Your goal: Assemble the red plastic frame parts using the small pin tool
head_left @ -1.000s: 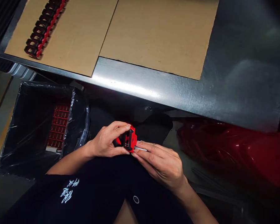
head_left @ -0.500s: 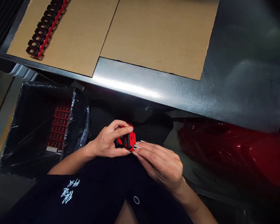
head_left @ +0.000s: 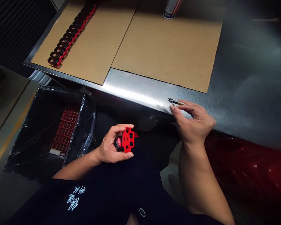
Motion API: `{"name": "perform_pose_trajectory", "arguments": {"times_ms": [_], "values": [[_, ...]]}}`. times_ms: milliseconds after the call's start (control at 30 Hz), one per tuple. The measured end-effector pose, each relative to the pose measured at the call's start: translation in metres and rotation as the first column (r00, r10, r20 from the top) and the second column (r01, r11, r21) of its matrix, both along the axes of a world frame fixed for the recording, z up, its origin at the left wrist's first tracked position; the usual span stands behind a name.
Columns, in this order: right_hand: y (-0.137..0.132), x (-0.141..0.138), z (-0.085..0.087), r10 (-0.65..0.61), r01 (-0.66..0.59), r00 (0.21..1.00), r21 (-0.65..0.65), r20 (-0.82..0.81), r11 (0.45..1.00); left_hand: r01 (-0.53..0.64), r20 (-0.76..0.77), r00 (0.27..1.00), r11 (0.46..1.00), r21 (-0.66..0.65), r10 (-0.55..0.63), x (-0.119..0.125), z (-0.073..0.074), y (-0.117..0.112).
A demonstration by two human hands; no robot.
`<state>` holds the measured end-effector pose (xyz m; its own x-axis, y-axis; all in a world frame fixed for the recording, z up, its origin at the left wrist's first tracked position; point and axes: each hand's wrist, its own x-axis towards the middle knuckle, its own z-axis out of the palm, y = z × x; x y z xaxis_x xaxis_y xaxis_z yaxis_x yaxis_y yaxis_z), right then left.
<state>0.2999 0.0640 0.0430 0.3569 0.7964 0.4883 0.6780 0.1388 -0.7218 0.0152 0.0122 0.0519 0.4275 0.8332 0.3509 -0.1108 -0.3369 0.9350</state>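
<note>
My left hand (head_left: pixel 110 145) is closed around a red and black plastic part (head_left: pixel 128 140), with thumb and fingers at its two ends. The part's red face, with several cut-outs, is turned up towards me. Up and to the right, over the front edge of the metal table, my right hand (head_left: pixel 194 120) pinches slim metal tweezers (head_left: pixel 178 102). At their tip is a small black piece (head_left: pixel 170 100), too small to make out. The two hands are well apart.
A row of red and black parts (head_left: pixel 71 32) lies on cardboard (head_left: pixel 93 53) on the metal table (head_left: pixel 135 87). A can (head_left: pixel 170 14) stands at the back. Below left is a plastic-lined bin (head_left: pixel 46 125) with stacked parts (head_left: pixel 66 129). A red plastic bag (head_left: pixel 245 162) lies at right.
My right hand has moved away from the plastic part, up and right over the table edge, still gripping the tweezers. The part in my left hand shows its red face more fully.
</note>
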Motion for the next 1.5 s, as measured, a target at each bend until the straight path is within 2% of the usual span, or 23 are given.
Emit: {"name": "perform_pose_trajectory", "arguments": {"times_ms": [100,167,300,567,667,733,800,833,900,967,1133,1233,1400,1500], "values": [[0.038,0.013,-0.014,-0.013,0.021,0.995,-0.082,0.095,0.996,-0.013,0.014,1.0,1.0,0.007,0.013,0.001,0.0,-0.001],[0.055,0.018,-0.021,-0.024,0.043,0.992,-0.154,0.124,0.987,-0.014,0.025,1.0,1.0,0.006,0.014,0.002,0.0,-0.001],[0.064,0.02,-0.028,-0.063,0.087,0.988,-0.167,0.141,0.982,-0.027,0.028,0.999,1.0,-0.004,0.027,0.004,0.001,0.0],[0.052,0.032,-0.036,-0.154,0.142,0.983,0.119,0.097,0.983,-0.034,0.043,0.999,0.999,0.021,0.033,0.008,-0.001,0.004],[0.034,0.019,-0.031,-0.166,0.158,0.986,0.223,0.014,0.962,-0.047,0.034,0.998,0.997,0.061,0.045,0.006,-0.002,0.005],[0.012,-0.004,-0.019,-0.126,0.141,0.988,0.205,-0.084,0.969,-0.061,0.011,0.998,0.994,0.093,0.06,0.005,-0.003,0.005],[-0.015,-0.033,-0.003,0.045,-0.035,0.969,0.047,-0.241,0.998,-0.078,-0.009,0.997,0.989,0.124,0.08,0.004,-0.005,0.005],[-0.029,-0.048,0.005,0.182,-0.203,0.931,-0.036,-0.318,0.978,-0.086,-0.017,0.996,0.987,0.139,0.089,0.004,-0.007,0.006],[-0.051,-0.072,0.02,0.37,-0.479,0.805,-0.14,-0.464,0.867,-0.096,-0.03,0.994,0.981,0.168,0.102,0.004,-0.009,0.007],[-0.065,-0.087,0.031,0.418,-0.594,0.72,-0.181,-0.555,0.784,-0.091,-0.048,0.993,0.97,0.225,0.104,0.005,-0.01,0.009],[-0.069,-0.092,0.042,0.341,-0.592,0.728,-0.294,-0.595,0.75,-0.084,-0.089,0.987,0.9,0.427,0.134,0.007,-0.013,0.013],[-0.068,-0.091,0.045,0.275,-0.592,0.737,-0.393,-0.617,0.704,-0.096,-0.126,0.975,0.858,0.505,0.183,0.006,-0.015,0.012],[-0.066,-0.094,0.051,0.245,-0.61,0.736,-0.462,-0.631,0.644,-0.124,-0.151,0.954,0.8,0.587,0.259,0.005,-0.018,0.01],[-0.065,-0.092,0.053,0.259,-0.632,0.727,-0.472,-0.636,0.615,-0.125,-0.16,0.949,0.792,0.598,0.271,0.005,-0.019,0.01]]}}
